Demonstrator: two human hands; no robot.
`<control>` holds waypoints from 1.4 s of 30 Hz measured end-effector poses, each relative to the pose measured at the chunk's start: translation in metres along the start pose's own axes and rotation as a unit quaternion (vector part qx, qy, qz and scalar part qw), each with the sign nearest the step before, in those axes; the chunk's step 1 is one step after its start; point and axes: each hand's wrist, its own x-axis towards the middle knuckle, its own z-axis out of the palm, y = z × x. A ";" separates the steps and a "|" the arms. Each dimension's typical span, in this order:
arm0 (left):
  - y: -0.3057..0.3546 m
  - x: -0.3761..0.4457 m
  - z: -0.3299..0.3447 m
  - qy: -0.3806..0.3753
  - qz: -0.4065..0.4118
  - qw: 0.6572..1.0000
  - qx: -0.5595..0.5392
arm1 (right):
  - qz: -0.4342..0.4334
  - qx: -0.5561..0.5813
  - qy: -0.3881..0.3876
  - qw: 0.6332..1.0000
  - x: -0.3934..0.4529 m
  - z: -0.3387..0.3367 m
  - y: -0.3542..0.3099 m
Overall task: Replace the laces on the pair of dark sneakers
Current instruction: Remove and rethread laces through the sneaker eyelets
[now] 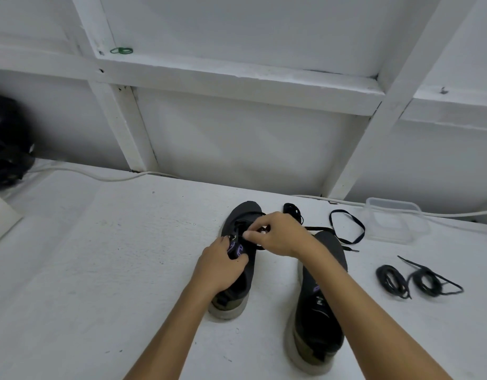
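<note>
Step in hand, by judgement: working a lace through the eyelets of the left sneaker [241, 242].

- Hold the sneaker steady at the tongue with the left hand [219, 266]; fingers curled over the tongue and its purple lettering.
- Pinch the lace [317, 229] close to the eyelet with the right hand [275, 233]; thumb and forefinger pressed together on it above the eyelet row. Short grip, straight pull, no twist in the flat lace.
- Keep the free length clear of the right sneaker [320, 297] to avoid snagging; at present trailing right toward the back edge of the counter [100, 256], ending in a loop.
- Threading in or drawing out: cannot tell.

Appearance and position:
- Left sneaker: dark grey upper, pale worn sole, olive heel patch; toe toward the back edge, mid-counter.
- Right sneaker: same make, just beside it, nearer the front edge; no lace visible.
- Two coiled dark laces [417, 281] toward the right edge, well apart from the pair.
</note>
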 end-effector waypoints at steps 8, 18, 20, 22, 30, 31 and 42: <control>0.000 0.001 -0.001 0.001 0.008 1.000 -0.003 | -0.010 0.058 -0.044 0.997 0.005 0.002 -0.008; -0.001 0.000 -0.001 -0.001 -0.012 1.000 -0.022 | 0.023 0.544 0.026 0.838 -0.007 -0.045 0.010; 0.001 -0.001 -0.001 -0.001 -0.012 1.000 -0.020 | 0.054 0.310 0.046 0.948 -0.008 -0.032 0.011; 0.002 -0.002 -0.002 0.001 -0.012 1.000 -0.016 | 0.055 0.097 0.020 0.994 -0.007 -0.018 0.016; 0.003 -0.002 -0.003 -0.003 -0.013 1.000 -0.011 | -0.022 0.211 -0.037 0.976 -0.014 -0.016 0.008; 0.003 -0.002 -0.003 -0.006 -0.013 1.000 -0.011 | -0.036 0.259 -0.021 0.965 -0.016 -0.023 0.006; 0.004 -0.003 0.001 0.000 -0.026 0.999 -0.028 | -0.068 0.418 0.036 0.905 -0.013 -0.052 -0.011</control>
